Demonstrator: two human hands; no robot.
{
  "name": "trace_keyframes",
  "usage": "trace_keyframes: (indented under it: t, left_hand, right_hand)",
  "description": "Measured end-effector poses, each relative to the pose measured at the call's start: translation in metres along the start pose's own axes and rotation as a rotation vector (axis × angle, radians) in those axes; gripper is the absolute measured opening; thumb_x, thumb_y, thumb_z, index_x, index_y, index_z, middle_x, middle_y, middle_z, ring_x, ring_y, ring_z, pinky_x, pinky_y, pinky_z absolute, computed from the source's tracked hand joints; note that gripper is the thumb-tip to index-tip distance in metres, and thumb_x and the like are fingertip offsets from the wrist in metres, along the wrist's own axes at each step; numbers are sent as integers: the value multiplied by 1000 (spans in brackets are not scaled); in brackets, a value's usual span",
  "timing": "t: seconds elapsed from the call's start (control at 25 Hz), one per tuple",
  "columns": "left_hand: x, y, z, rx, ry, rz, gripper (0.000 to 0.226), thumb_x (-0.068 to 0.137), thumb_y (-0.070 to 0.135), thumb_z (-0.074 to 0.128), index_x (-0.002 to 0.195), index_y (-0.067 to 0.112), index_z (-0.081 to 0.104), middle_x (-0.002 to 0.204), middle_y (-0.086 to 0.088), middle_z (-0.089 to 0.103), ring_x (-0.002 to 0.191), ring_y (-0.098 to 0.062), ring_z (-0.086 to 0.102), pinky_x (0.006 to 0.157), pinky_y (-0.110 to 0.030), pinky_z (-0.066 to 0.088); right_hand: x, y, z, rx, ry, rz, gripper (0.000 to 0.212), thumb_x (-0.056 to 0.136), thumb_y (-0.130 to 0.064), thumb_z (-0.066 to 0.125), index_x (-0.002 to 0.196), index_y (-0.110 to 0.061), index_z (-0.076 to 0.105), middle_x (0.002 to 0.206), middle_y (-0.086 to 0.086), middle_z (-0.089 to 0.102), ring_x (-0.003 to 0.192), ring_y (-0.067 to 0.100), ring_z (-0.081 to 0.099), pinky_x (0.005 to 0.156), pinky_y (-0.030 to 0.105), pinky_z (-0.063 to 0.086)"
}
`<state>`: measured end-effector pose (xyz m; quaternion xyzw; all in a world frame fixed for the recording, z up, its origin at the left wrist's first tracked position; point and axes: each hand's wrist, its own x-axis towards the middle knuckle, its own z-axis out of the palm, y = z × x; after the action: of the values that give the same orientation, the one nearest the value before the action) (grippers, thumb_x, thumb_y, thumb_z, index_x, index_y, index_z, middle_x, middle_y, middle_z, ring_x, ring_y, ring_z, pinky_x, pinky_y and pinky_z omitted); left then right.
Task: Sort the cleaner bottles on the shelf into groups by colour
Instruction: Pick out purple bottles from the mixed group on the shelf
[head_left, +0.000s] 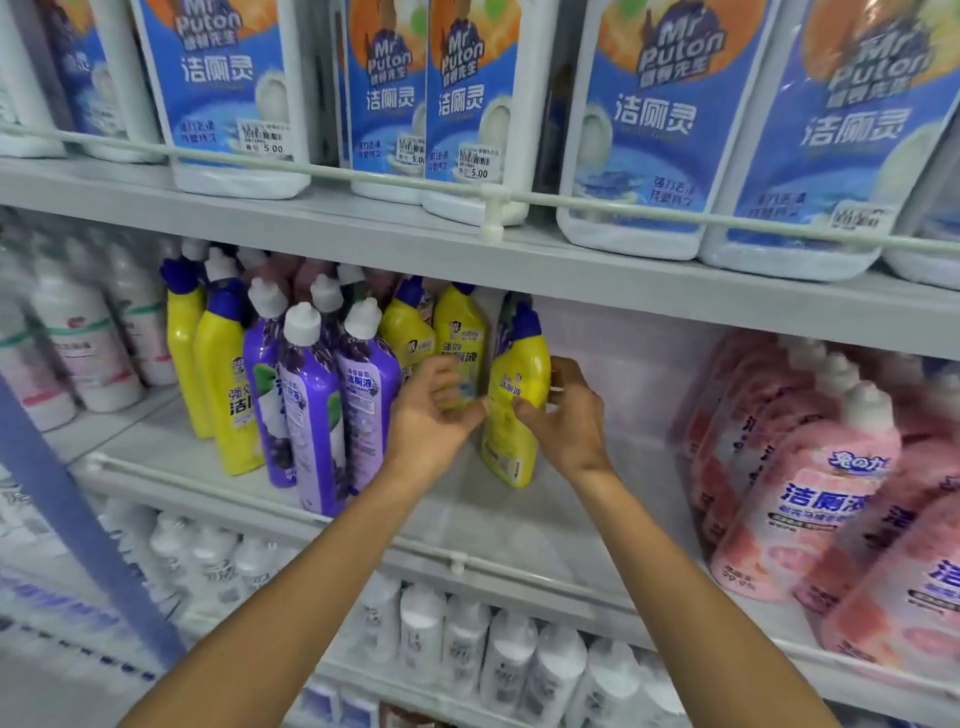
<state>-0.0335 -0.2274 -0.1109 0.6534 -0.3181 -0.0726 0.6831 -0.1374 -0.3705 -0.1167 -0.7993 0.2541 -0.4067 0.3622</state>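
Both hands (563, 415) grip yellow bottle (514, 410), white shelf (519, 525)

Right of the lone yellow bottle (514, 395) the shelf's wide open till the pink bottles (810, 493); left of it, purple bottles (332, 405) crowd tight.

Both hands are up at the middle shelf (519, 519). The right hand (569, 415) and left hand (434, 415) close on a yellow bottle (514, 415) with a blue cap, tilted, standing apart from the rest. Left of it, more yellow bottles (223, 384) flank a purple cluster (311, 405). Pink bottles (810, 493) crowd the right end, blue-labelled jugs (660, 119) line the shelf above.
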Motion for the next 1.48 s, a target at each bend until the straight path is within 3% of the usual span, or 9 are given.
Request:
trace_keyframes:
  t: [0.12,0.28,0.4,0.52,0.64,1.0,1.16,1.36,1.48]
  left_hand:
    - [35,-9,30,69,50,-19,53,73,9,87,119,12,60,108,-6,65,100,-23,63,84,-33,56]
    - [72,-18,69,170,67,42,39,73,15,87,100,16,59,93,-1,66,89,-26,67,76,-35,54]
    - [96,-27,89,281,55,1,43,71,26,87,102,11,60,93,0,66,86,-25,65,69,-29,47]
    - [111,-33,94,266,73,-55,43,70,24,86,100,18,57,102,-5,70,92,-27,66,79,-37,55]
    - [106,-35,90,237,57,-30,34,71,18,81,96,16,59,94,-1,69,90,-30,68,75,-34,53]
    - [12,-11,16,49,-34,52,35,76,-2,82,98,22,67,87,5,75,77,-5,70,74,-23,57]
    - [-23,4,-14,58,-36,46,38,75,7,85,108,17,68,94,2,77,86,-15,73,81,-30,59]
    - [-49,16,-17,103,11,60,44,78,14,85,117,24,67,102,10,76,92,-8,72,83,-26,57]
    - [-55,17,-15,100,30,58,47,78,15,86,120,23,67,104,11,76,95,-7,72,84,-27,58]
  right_hand:
    - [1,18,-32,-6,6,6,50,77,-14,85,121,-17,61,101,-10,69,88,11,68,77,15,54]
    - [-4,36,-68,-5,44,40,48,78,-13,84,118,-21,59,100,-12,69,92,14,69,81,27,56]
    - [-10,39,-81,-3,84,65,48,77,-12,84,118,-21,60,99,-13,70,92,11,69,77,16,53]
    - [-13,38,-81,1,91,78,49,78,-12,84,119,-24,59,99,-13,69,91,7,68,72,6,49]
    - [-13,40,-79,24,99,77,50,78,-14,84,120,-27,58,102,-15,70,93,3,69,77,16,54]
    - [1,50,-56,204,23,69,48,80,-13,86,121,-21,61,110,-11,72,95,3,70,78,12,53]
    - [5,44,-25,285,-61,68,47,80,-10,86,119,-21,62,111,-9,72,96,11,72,79,17,54]
    - [13,20,16,298,-140,22,46,77,-12,88,114,-24,64,105,-11,74,92,5,72,80,16,56]
    - [23,9,47,361,-191,78,36,74,-8,86,103,-22,69,99,-3,76,88,12,72,82,28,59]
